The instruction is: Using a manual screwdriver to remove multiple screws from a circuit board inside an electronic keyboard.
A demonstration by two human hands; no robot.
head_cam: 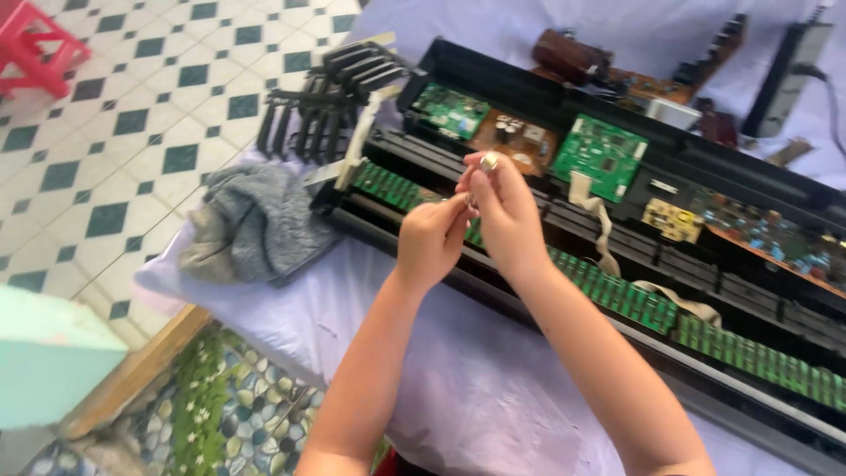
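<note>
Landmark: opened keyboard chassis (617, 220), one.
Hands: two, left hand (429, 240) and right hand (507, 211), raised together above the chassis front edge.
Small silvery part (488, 161): one, at the right hand's fingertips.
Square green circuit boards: two, (451, 109) and (599, 155), inside the chassis rear.
Long green contact strip (617, 295): one row along the chassis front; segment count cannot be told.
Flat ribbon cables: two, (599, 225) and (674, 301).
Grey cloth (256, 220): one, left of the chassis.
Red stool (35, 44): one, far left of the chassis.
</note>
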